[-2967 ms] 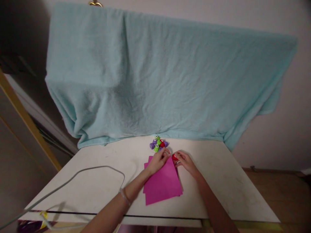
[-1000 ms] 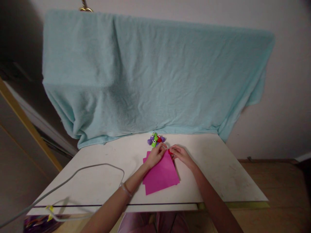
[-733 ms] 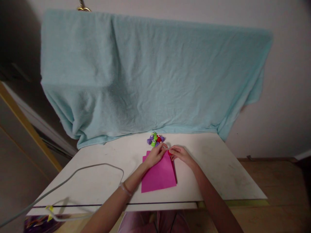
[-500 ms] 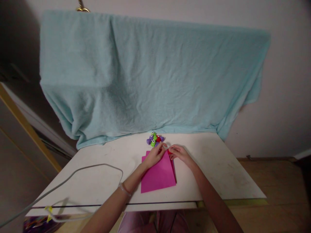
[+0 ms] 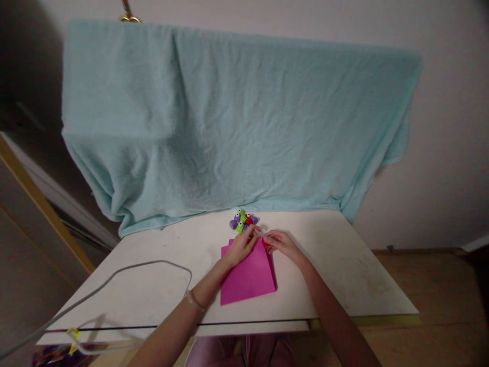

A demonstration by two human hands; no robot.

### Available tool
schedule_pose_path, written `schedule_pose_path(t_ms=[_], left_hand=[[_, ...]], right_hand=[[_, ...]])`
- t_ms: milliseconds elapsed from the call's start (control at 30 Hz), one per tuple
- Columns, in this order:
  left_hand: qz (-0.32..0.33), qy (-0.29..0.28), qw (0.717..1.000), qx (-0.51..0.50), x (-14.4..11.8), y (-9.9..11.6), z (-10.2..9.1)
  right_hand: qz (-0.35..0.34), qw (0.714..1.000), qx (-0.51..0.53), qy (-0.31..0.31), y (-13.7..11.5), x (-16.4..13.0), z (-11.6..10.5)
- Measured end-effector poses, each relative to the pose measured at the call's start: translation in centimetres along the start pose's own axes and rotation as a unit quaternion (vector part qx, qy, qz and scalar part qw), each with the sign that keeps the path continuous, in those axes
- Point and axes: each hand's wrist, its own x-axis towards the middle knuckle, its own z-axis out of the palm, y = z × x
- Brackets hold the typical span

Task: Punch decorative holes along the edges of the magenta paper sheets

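the right hand (image 5: 283, 243) is pinching a red piece (image 5: 265, 243) at the top right corner of the pink sheets (image 5: 248, 278), which are lying stacked on the table (image 5: 351, 265). the left hand (image 5: 241, 248) is resting over their top; whether it is gripping, i cannot tell. the sheets are seemingly gathered; placing the piece is looking unfinished. small toys (image 5: 240, 227) are sitting just beyond.

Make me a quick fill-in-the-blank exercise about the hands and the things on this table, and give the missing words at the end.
1. The left hand lies over sheets coloured bright ____.
2. The right hand holds a small piece whose colour is ____.
3. The small figures with eyes are purple, red and ____.
4. A pale bracelet circles the person's ____ arm.

Missing words: pink; red; green; left.
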Motion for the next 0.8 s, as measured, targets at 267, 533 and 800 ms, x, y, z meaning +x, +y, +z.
schedule_pose_path(t_ms=[267, 533, 800], left_hand=[[-0.007, 0.008, 1.000, 0.000, -0.02, 0.30, -0.27], [0.006, -0.009, 0.999, 0.048, -0.06, 0.65, -0.66], [0.002, 0.009, 0.998, 0.065, -0.09, 0.72, -0.83]], right_hand=[[-0.016, 1.000, 0.006, -0.009, -0.33, -0.30, 0.18], [-0.004, 1.000, 0.004, -0.028, -0.60, -0.31, 0.20], [-0.006, 0.999, 0.003, -0.037, -0.12, -0.20, -0.03]])
